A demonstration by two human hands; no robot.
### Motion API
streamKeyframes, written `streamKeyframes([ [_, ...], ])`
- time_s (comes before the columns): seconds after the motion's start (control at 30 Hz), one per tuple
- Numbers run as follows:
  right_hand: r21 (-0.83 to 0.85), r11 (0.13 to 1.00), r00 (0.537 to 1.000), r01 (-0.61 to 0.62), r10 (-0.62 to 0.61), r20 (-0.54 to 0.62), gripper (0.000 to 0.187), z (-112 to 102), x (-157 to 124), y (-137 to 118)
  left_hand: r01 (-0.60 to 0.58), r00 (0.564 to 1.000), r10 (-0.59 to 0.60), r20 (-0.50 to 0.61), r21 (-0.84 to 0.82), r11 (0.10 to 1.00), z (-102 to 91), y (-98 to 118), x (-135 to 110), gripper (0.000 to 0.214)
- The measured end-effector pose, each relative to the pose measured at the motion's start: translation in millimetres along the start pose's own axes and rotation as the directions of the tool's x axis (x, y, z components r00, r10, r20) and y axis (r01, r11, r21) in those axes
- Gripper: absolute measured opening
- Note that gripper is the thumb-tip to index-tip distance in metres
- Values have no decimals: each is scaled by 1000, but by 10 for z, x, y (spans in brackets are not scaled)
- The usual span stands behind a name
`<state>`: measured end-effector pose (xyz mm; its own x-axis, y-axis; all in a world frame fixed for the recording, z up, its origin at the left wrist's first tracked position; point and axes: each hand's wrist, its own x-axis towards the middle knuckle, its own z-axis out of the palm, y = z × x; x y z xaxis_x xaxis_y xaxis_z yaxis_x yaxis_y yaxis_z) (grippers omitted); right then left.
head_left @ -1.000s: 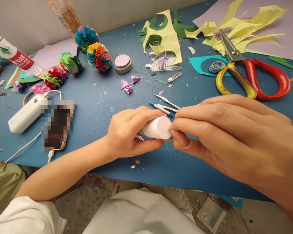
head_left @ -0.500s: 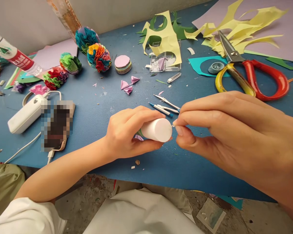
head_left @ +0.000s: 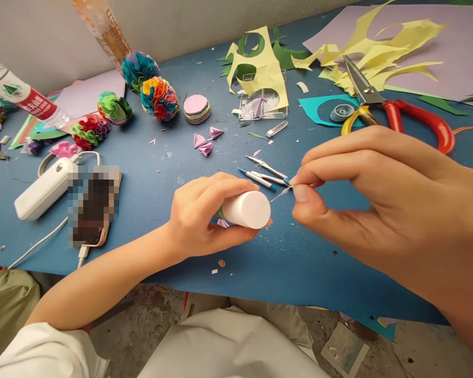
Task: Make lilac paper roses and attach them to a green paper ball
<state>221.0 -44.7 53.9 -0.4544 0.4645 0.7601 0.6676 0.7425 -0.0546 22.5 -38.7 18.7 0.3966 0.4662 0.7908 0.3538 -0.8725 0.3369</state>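
Note:
My left hand (head_left: 197, 218) is wrapped round a white glue stick (head_left: 254, 209), its flat round end facing me and a bit of green showing near the palm. From the glue stick a thin whitish strand (head_left: 283, 193) stretches across to my right hand (head_left: 362, 194), whose thumb and forefinger pinch its other end. Whether the strand is glue or thread I cannot tell. Just behind lie a white-and-blue pen-like tool (head_left: 256, 178) and a thin pointed tool (head_left: 265, 165). Folded lilac paper pieces (head_left: 205, 142) lie farther back.
Large red-and-yellow scissors (head_left: 394, 113) lie at the right beside yellow paper scraps (head_left: 382, 50). A stack of paper discs (head_left: 197, 108) and ruffled paper balls (head_left: 160, 98) stand at the back. On the left are a phone (head_left: 94, 207), a white power bank (head_left: 45, 189) and a bottle (head_left: 27, 97).
My right hand has drawn away to the right from the glue stick, and the strand between them is now longer and visible. The glue stick has shifted slightly left.

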Motion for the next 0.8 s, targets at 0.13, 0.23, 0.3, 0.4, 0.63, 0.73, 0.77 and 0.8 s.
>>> streamKeyframes([
  [0.13, 48, 998, 998, -33, 35, -52, 14, 22, 8, 17, -6, 1000, 6, -8, -1, 1000, 3, 7, 3, 32],
  [0.23, 117, 991, 996, -66, 71, -45, 12, 16, 23, 22, 2, 1000, -2, -5, 7, 1000, -2, 9, 8, 31],
  [0.3, 182, 978, 995, -104, 103, 15, 8, -3, 33, 8, 10, 1000, -10, 4, 6, 1000, -6, 10, 10, 30],
  [0.4, 250, 948, 978, -197, 171, 122, 11, -39, 40, -27, 17, 1000, -17, 9, 1, 1000, -7, 9, 10, 30],
  [0.63, 135, 980, 978, -142, 118, 173, 9, -47, 44, -38, 25, 1000, -25, 19, 5, 1000, -8, 10, 1, 29],
  [0.73, 129, 986, 983, -104, 82, 165, 9, -46, 52, -25, 32, 999, -32, 24, 16, 999, -11, 11, 0, 28],
  [0.77, 129, 986, 982, -103, 80, 173, 10, -49, 54, -19, 32, 999, -33, 26, 20, 999, -12, 11, 1, 28],
  [0.8, 127, 987, 980, -104, 80, 182, 13, -52, 56, -13, 33, 999, -34, 27, 22, 999, -12, 11, 2, 28],
])
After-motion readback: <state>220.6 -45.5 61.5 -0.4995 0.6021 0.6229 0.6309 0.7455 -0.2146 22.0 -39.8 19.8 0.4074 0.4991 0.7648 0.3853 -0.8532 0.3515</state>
